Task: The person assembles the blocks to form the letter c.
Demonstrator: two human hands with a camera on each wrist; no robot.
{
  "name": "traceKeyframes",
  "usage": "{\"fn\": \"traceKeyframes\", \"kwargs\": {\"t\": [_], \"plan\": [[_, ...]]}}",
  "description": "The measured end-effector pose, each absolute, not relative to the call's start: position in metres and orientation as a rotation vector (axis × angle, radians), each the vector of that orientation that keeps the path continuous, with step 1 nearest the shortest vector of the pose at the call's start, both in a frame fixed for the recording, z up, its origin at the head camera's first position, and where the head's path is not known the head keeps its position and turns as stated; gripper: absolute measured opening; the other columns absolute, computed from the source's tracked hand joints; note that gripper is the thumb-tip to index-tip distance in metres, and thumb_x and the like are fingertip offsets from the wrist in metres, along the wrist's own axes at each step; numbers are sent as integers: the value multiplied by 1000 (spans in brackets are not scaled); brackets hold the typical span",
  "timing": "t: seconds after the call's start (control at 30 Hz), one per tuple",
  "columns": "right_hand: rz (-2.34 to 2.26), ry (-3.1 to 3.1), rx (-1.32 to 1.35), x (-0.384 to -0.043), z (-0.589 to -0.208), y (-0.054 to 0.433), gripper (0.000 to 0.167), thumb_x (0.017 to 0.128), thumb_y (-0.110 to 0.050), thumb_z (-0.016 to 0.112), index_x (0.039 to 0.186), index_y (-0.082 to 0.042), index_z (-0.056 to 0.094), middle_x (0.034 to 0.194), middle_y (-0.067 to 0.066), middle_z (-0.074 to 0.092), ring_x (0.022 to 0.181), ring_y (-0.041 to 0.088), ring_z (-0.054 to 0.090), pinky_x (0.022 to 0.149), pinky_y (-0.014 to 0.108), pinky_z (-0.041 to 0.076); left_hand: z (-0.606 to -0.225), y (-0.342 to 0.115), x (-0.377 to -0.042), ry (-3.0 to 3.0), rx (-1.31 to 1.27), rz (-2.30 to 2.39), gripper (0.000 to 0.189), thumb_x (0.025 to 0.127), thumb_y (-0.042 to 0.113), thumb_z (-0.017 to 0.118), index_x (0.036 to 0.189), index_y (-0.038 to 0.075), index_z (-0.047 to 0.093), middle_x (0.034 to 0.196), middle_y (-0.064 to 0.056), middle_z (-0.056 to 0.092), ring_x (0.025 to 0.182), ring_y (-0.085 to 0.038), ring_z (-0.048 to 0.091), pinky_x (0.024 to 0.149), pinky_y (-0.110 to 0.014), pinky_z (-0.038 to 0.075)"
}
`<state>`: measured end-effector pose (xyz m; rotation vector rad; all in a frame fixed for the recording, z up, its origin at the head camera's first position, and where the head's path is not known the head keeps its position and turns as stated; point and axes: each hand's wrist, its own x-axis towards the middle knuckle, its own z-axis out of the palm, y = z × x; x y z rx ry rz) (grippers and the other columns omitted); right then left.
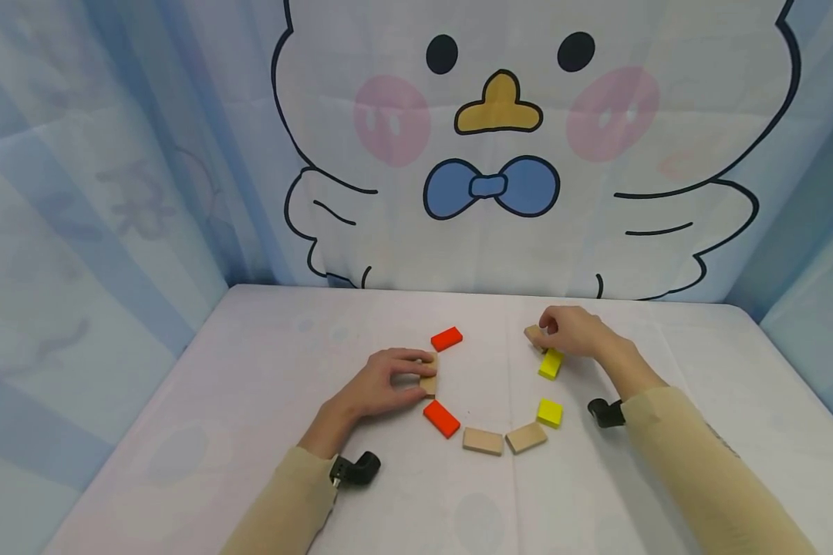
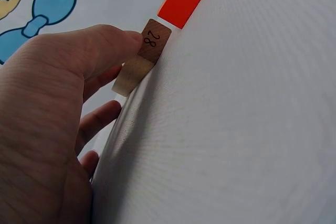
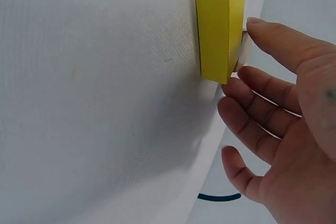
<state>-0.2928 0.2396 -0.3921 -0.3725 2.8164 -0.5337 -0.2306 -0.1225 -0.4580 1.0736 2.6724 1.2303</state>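
Observation:
My left hand [image 1: 378, 383] pinches a plain wooden block [image 1: 428, 387], its thumb at the near end and the fingers at the far end. In the left wrist view the thumb lies against this block's end [image 2: 152, 40], which is marked with a number. At the upper right, my right hand [image 1: 578, 331] holds another wooden block [image 1: 533, 335] by thumb and fingertips. A yellow block [image 1: 551, 364] lies just below those fingers; in the right wrist view this yellow block [image 3: 212, 30] hides most of the wooden one.
A red block [image 1: 446, 339] lies beyond the left hand and a second red block [image 1: 441, 419] nearer. Two wooden blocks [image 1: 483, 442] and another yellow block [image 1: 549, 413] continue the ring on the white tablecloth [image 1: 264, 339]. A printed curtain [image 1: 493, 254] hangs behind.

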Motion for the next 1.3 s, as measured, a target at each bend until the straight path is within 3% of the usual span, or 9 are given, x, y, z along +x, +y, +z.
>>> {"fn": "traceKeyframes", "kwargs": {"t": [0.2,0.67,0.77,1.0,1.3], "plan": [[-544,2801,-350,-295,-395,239,38,93,-30,72,111,3,63,95,10,63,80,23,55,72,35,49,-458,-123,-230,2672,1058,1236,33,90,17,74,123,12,75,136,0,63,131,-23,51,109,-51,37],[-542,2826,-461,-294,-395,224,28,95,-20,70,114,0,65,92,8,61,75,21,54,68,33,47,-457,-122,-230,2683,1036,1212,33,91,18,74,123,13,75,136,2,62,131,-22,51,110,-51,37],[-536,2828,-494,-295,-395,219,25,95,-18,68,114,-3,66,93,7,62,75,21,54,70,36,47,-457,-122,-229,2686,1048,1212,33,91,18,74,123,13,75,136,1,63,131,-22,51,110,-50,37],[-508,2837,-564,-297,-395,206,22,95,-17,69,114,-6,69,92,3,63,82,23,54,85,56,39,-457,-122,-229,2685,1065,1214,33,91,17,74,123,12,75,136,0,63,131,-23,52,110,-50,38],[-506,2823,-610,-302,-389,187,23,95,-18,72,116,-8,70,94,2,64,87,24,55,85,51,40,-457,-122,-229,2695,1050,1195,33,91,18,74,124,13,75,137,0,62,132,-23,51,110,-50,36]]}}
